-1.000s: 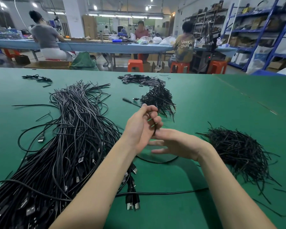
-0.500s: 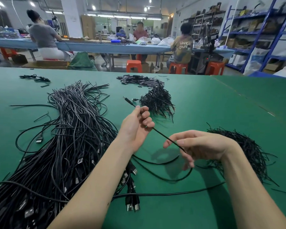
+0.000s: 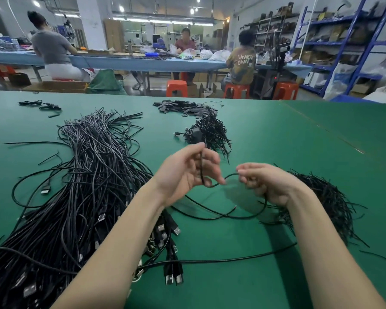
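Nearest, under the left forearm: USB plugs (image 3: 172,277) ending a big cable bundle (image 3: 80,186), spread over the green counter (image 3: 276,141). Strung between both hands, above the counter: one black cable (image 3: 228,175), slack looped below the wrists. Left hand (image 3: 187,172): fingers curled, pinching the cable upright between thumb and fingertips. Right hand (image 3: 267,184): fingers curled round the other stretch. Just right of the right hand: a heap of short black ties (image 3: 325,201). Beyond the left hand: a second tie heap (image 3: 210,132).
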The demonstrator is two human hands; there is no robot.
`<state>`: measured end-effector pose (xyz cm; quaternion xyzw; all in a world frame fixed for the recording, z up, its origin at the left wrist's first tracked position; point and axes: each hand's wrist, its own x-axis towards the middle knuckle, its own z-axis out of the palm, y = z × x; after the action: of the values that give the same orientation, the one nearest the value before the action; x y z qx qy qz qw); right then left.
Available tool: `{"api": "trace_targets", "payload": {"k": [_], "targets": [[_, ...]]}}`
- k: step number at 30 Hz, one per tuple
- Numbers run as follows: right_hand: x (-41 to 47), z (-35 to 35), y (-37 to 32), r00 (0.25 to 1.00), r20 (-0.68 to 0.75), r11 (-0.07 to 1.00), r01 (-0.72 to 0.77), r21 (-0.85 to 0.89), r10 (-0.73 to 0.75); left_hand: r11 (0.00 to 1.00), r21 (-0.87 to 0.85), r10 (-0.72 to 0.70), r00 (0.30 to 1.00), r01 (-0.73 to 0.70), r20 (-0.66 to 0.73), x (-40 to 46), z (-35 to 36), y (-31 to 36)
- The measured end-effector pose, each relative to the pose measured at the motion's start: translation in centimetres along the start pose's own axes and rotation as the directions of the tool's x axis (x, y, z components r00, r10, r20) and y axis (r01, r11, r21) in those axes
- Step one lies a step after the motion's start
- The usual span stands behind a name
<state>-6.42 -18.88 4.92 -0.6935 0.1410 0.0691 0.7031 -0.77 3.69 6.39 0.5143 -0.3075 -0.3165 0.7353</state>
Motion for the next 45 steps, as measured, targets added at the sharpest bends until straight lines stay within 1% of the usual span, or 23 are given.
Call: {"api": "trace_targets", "payload": {"k": [2, 4, 6, 8, 9, 11, 13, 15, 18, 21, 23, 25, 26, 27, 29, 31, 33, 35, 36, 38, 41, 43, 45], "targets": [[-0.3, 0.9, -1.5, 0.99, -0.082, 0.977, 0.127, 0.169, -0.115, 0.979, 0.177, -0.109, 0.993, 0.1, 0.044, 0.3, 0.7, -0.6], [-1.1, 2.1, -3.0, 0.969, -0.096, 0.963, 0.24, 0.122, -0.229, 0.95, 0.263, -0.17, 0.985, 0.166, -0.008, 0.8, 1.2, -1.3], [-2.1, 3.5, -4.2, 0.938, 0.001, 0.938, 0.346, -0.026, -0.346, 0.958, 0.234, -0.149, 0.985, 0.165, -0.086, 1.1, 1.5, -2.0], [-3.0, 4.6, -4.6, 0.897, 0.227, 0.917, 0.396, -0.033, -0.379, 0.987, 0.131, -0.073, 0.988, 0.09, -0.133, 1.1, 1.2, -2.1], [-3.3, 4.9, -4.5, 0.87, 0.355, 0.928, 0.373, -0.017, -0.343, 0.997, 0.058, -0.037, 0.989, 0.045, -0.145, 1.0, 0.9, -1.8], [-3.5, 4.8, -3.5, 0.814, 0.552, 0.965, 0.256, -0.058, -0.182, 0.996, -0.092, -0.005, 0.988, -0.009, -0.157, 0.7, 0.0, -1.0], [-3.1, 4.1, -2.0, 0.76, 0.65, 0.984, 0.132, -0.121, -0.022, 0.983, -0.182, -0.003, 0.988, -0.026, -0.153, 0.5, -0.7, -0.3], [-2.6, 3.5, -0.7, 0.712, 0.7, 0.99, 0.048, -0.131, 0.058, 0.969, -0.243, 0.002, 0.989, -0.04, -0.151, 0.4, -1.0, 0.2], [-1.8, 3.3, 0.7, 0.733, 0.673, 0.991, -0.005, -0.136, 0.096, 0.958, -0.281, 0.014, 0.991, -0.051, -0.132, 0.1, -1.2, 0.6], [-1.3, 3.1, 1.0, 0.841, 0.53, 0.993, -0.057, -0.105, 0.104, 0.982, -0.189, -0.002, 0.995, -0.016, -0.095, -0.2, -1.4, 0.7], [-0.9, 2.8, 0.3, 0.907, 0.419, 0.981, -0.118, 0.157, 0.042, 0.999, -0.043, -0.013, 0.999, 0.01, -0.053, -0.4, -1.4, 0.8], [-0.7, 2.6, -0.9, 0.943, 0.332, 0.853, -0.17, 0.493, -0.004, 0.989, 0.142, -0.024, 0.999, 0.028, -0.026, -0.4, -1.3, 0.8], [-0.8, 2.8, -1.5, 0.955, 0.298, 0.806, -0.169, 0.567, -0.01, 0.972, 0.232, -0.036, 0.999, 0.04, -0.022, -0.3, -1.3, 0.7], [-0.9, 3.1, -2.1, 0.963, 0.269, 0.812, -0.152, 0.563, -0.007, 0.949, 0.309, -0.053, 0.998, 0.058, -0.024, -0.1, -1.2, 0.6], [-1.1, 3.9, -2.9, 0.976, 0.218, 0.908, -0.089, 0.41, -0.003, 0.901, 0.421, -0.089, 0.995, 0.102, -0.051, 0.1, -0.9, 0.3], [-1.3, 4.8, -3.6, 0.983, 0.184, 0.961, -0.025, 0.277, -0.027, 0.849, 0.514, -0.067, 0.991, 0.118, -0.116, 0.3, -0.5, -0.2], [-1.7, 5.6, -4.2, 0.977, 0.204, 0.968, 0.008, 0.252, -0.061, 0.778, 0.623, 0.058, 0.979, 0.08, -0.198, 0.5, -0.5, -0.6], [-2.3, 5.9, -4.6, 0.947, 0.293, 0.955, 0.041, 0.294, -0.131, 0.719, 0.694, 0.206, 0.943, 0.035, -0.26, 0.7, -0.7, -0.9], [-2.6, 5.9, -4.7, 0.915, 0.364, 0.949, 0.058, 0.309, -0.174, 0.742, 0.67, 0.244, 0.926, 0.014, -0.289, 0.8, -0.7, -0.9], [-2.7, 5.8, -4.0, 0.838, 0.491, 0.962, 0.136, 0.237, -0.239, 0.852, 0.522, 0.247, 0.906, -0.034, -0.344, 0.8, -0.5, -0.8], [-2.1, 5.6, -1.6, 0.787, 0.593, 0.984, 0.17, 0.051, -0.166, 0.979, 0.193, 0.136, 0.928, -0.071, -0.348, 0.7, -0.3, -0.2], [-1.7, 5.4, -0.1, 0.749, 0.652, 0.993, 0.095, 0.072, -0.119, 0.997, 0.012, 0.081, 0.948, -0.082, -0.306, 0.7, -0.3, -0.1], [-1.5, 5.3, 0.8, 0.737, 0.663, 0.987, 0.042, 0.153, -0.134, 0.988, -0.125, 0.048, 0.959, -0.086, -0.28, 0.8, -0.1, -0.2]]}}
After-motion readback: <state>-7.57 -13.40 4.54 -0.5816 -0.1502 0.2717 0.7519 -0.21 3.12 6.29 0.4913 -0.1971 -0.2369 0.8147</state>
